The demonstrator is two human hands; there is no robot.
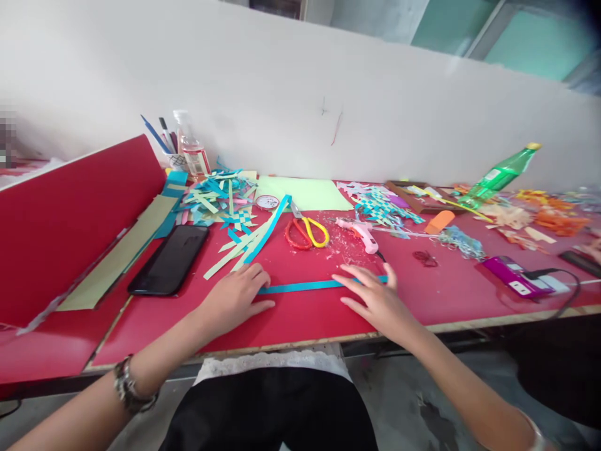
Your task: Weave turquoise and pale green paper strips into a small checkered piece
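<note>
A narrow blue paper strip (303, 286) lies nearly straight across the red tabletop in front of me. My left hand (239, 291) rests at the strip's left end, fingers bent over it and the thumb apart. At the other end, my right hand (370, 291) is spread, its fingertips touching the strip and the table. Just beyond the strip are scissors (307, 232) with one red and one yellow handle. A pink glue gun (360, 234) lies to their right. Loose pale green strips (237, 247) and another blue strip (267, 238) lie beyond my left hand.
A black phone (169, 260) and a red board (75, 232) are at left. Woven paper pieces (385, 207) and a pale green sheet (300, 193) lie at the back. A tilted green bottle (502, 175) and a purple power strip (516, 275) are at right. Another person's hand (595, 249) shows at the right edge.
</note>
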